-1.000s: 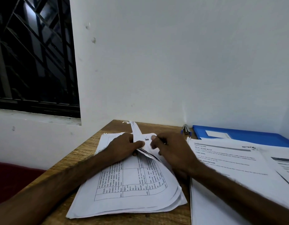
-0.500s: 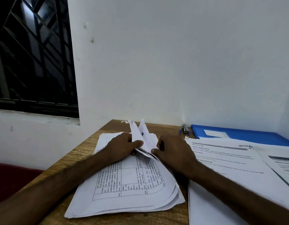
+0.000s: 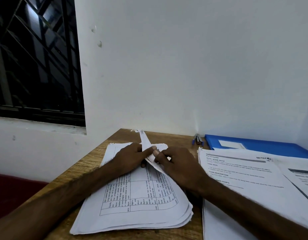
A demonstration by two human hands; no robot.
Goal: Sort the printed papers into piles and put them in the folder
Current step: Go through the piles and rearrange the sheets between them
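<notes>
Left hand [image 3: 130, 158] and right hand [image 3: 181, 168] pinch lifted sheets [image 3: 146, 142] at the far end of the paper stack [image 3: 141, 207], lying lengthwise before them; the blue folder [image 3: 257, 146] sits far right, nearer the right hand.

Setting was a plain room, office-like: wooden table [image 3: 101, 163] against white wall [image 3: 184, 66], barred window [image 3: 35, 58], printed papers [image 3: 137, 201], blue folder [image 3: 260, 146], stapler [image 3: 198, 139].

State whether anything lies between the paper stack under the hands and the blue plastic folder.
Yes. A second pile of white printed sheets lies between the table-printed paper stack and the blue plastic folder, overlapping the folder's near edge. A small silver stapler sits by its left end. The left hand and right hand pinch lifted sheets.
</notes>
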